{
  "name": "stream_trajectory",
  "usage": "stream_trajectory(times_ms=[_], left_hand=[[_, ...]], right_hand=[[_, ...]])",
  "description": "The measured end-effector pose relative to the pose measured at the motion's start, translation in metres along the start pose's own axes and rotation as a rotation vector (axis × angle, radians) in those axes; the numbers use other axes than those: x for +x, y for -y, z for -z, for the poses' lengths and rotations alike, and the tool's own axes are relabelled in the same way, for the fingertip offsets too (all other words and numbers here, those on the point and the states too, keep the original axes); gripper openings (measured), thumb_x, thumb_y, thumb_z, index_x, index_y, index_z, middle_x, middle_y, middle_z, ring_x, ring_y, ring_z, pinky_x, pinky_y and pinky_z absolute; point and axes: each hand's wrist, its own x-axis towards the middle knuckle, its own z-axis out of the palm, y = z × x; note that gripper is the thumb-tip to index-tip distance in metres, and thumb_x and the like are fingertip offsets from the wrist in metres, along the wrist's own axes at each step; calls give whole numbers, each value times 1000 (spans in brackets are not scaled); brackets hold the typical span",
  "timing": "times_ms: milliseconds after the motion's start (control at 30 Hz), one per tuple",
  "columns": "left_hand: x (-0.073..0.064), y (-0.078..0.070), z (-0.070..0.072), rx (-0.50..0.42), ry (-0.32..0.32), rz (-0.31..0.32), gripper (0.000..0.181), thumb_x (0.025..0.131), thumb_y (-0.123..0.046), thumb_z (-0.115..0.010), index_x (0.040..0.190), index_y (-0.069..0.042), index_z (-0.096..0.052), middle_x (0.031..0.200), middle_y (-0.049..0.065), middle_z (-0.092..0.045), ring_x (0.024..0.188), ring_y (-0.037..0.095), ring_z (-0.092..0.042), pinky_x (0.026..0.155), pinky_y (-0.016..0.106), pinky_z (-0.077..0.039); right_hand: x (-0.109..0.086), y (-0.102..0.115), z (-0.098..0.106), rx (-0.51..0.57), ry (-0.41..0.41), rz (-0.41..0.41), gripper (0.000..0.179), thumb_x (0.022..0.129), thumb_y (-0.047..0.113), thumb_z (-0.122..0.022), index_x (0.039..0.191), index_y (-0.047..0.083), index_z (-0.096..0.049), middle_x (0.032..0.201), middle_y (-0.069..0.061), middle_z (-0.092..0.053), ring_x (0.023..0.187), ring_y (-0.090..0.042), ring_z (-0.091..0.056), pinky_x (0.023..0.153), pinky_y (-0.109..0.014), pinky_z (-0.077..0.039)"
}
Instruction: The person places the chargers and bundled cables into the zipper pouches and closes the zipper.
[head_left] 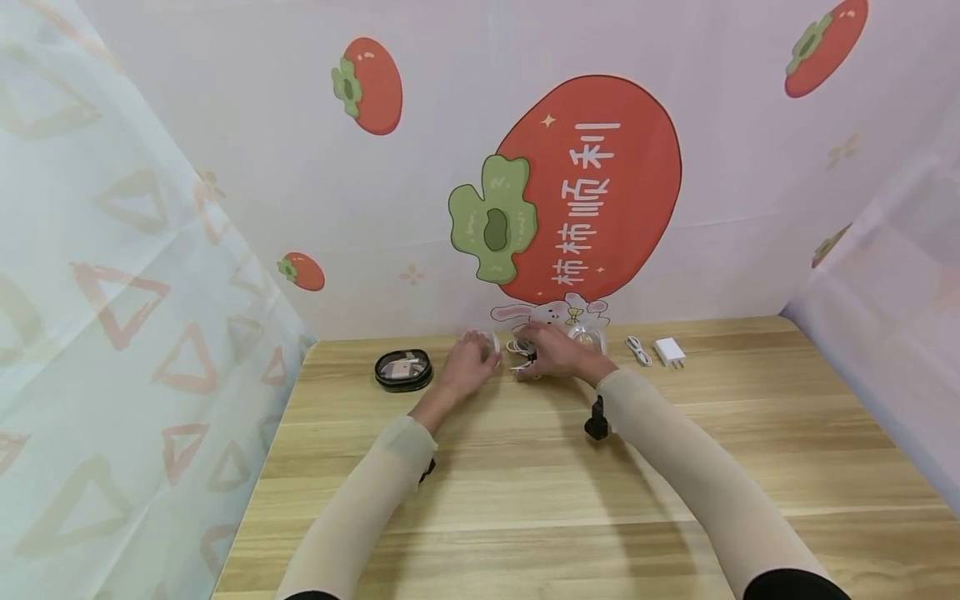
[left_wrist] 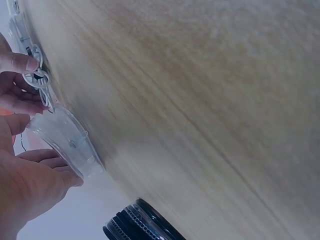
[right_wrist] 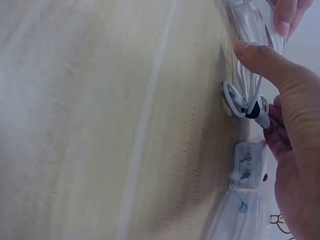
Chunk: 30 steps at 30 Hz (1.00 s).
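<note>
My left hand [head_left: 467, 365] holds a clear plastic pouch [left_wrist: 65, 137] at the back of the table, thumb on one side and fingers on the other. Just right of it, my right hand [head_left: 558, 352] grips a coiled white cable [right_wrist: 250, 95] bound with a black tie. The cable hangs between thumb and fingers, close to the pouch. Behind the right hand, a white plug adapter [right_wrist: 250, 165] with two prongs shows in the right wrist view. Another clear pouch [head_left: 588, 335] stands beside that hand, partly covered by it in the head view.
A black-rimmed clear case [head_left: 403, 370] with small items inside lies left of the left hand. To the right are a small white cable bundle [head_left: 639, 351] and a white charger [head_left: 669, 351]. A printed cloth backdrop [head_left: 420, 208] rises behind the wooden table [head_left: 480, 517].
</note>
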Motion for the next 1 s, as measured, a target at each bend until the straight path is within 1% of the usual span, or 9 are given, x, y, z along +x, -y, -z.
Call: stream_trajectory(times_ms=[67,133,333,500,567,633,767,867,1000], left_hand=[[-1,1,0,2,-10,-16,34,100,-25,-71,113,7,-72,137,28,-64,132,44,-59,115,52,-47],[-1,1,0,-1,-14,-24,33,100,-24,-71,113,6,-72,135,27,-64,128,44,-61,112,52,-49],[-4,3,1,-15,17,-3,46,103,-27,-67,132,9,-65,144,30,-59,133,47,-58,116,54,-46],[-7,2,2,-58,40,13,51,106,-27,-63,143,8,-59,147,29,-59,136,46,-57,119,52,-44],[-7,3,2,-73,38,11,51,107,-26,-60,146,6,-56,148,29,-58,136,46,-57,118,53,-44],[-7,3,2,-88,39,13,52,108,-25,-57,151,4,-53,150,29,-56,137,47,-55,119,54,-43],[-7,6,1,-104,62,25,53,112,-24,-48,161,-4,-43,159,24,-49,148,46,-45,125,55,-35],[-7,8,0,-117,70,15,51,113,-22,-44,162,-8,-44,159,19,-50,152,44,-39,127,54,-30],[-7,9,-1,-134,50,-15,46,112,-16,-43,157,-8,-51,158,21,-52,151,44,-41,126,55,-32]], right_hand=[[-2,1,-2,25,-10,-5,83,81,40,-93,145,-2,-60,147,-18,-61,138,-37,-54,119,-56,-43],[-3,1,-5,42,-17,-6,83,81,39,-94,144,-2,-60,147,-19,-61,138,-37,-55,118,-55,-44],[-6,5,-11,34,-36,21,80,80,39,-95,141,-2,-63,143,-19,-63,133,-35,-59,115,-52,-47],[-8,7,-13,40,-11,13,80,81,42,-93,141,-2,-64,143,-19,-63,137,-37,-56,117,-53,-46],[-9,8,-13,35,-1,13,81,81,43,-93,141,-3,-63,144,-19,-63,139,-37,-55,118,-52,-44],[-9,8,-12,27,5,26,81,81,43,-93,140,-4,-63,142,-19,-65,135,-36,-58,117,-51,-45],[-9,8,-10,15,11,55,84,78,42,-95,139,-6,-63,138,-20,-66,131,-36,-61,115,-51,-48],[-10,7,-9,12,23,62,85,77,41,-96,139,-7,-63,138,-20,-67,130,-36,-61,115,-50,-48],[-10,6,-8,2,28,66,82,78,40,-95,138,-6,-64,136,-20,-68,128,-35,-63,114,-50,-49]])
